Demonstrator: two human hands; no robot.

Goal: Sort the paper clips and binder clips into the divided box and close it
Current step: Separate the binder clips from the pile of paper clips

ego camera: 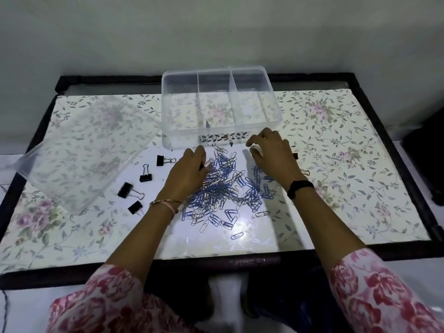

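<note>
- Spanning nearly the whole view: rectangular worktop with a dark frame and a glossy cream covering printed with green leaves and pink flowers; bright glare near the front centre.
- Clear plastic divided box, rectangular with rounded corners, open, standing at the middle rear of the worktop; upright partitions split it into several compartments, and no clips can be made out inside. A patterned label sits on its near wall.
- Clear, slightly frosted plastic lid, lying flat and turned at an angle on the left part of the worktop, apart from the box.
- Loose heap of blue and silver wire paper clips, spread over the worktop centre just in front of the box; strays trail toward the near edge.
- Left hand, thin bangles at the wrist, pink floral sleeve; palm down on the left edge of the heap, fingers curled into the clips, seemingly pinching something small and dark; what it is cannot be told.
- Right hand, black band at the wrist, matching sleeve; palm down, fingers bent and loosely spread, hovering at the right of the heap near the box's front corner, holding nothing visible.
- Four black metal binder clips with silver wire handles, scattered left of the heap, between it and the lid, each lying apart.
</note>
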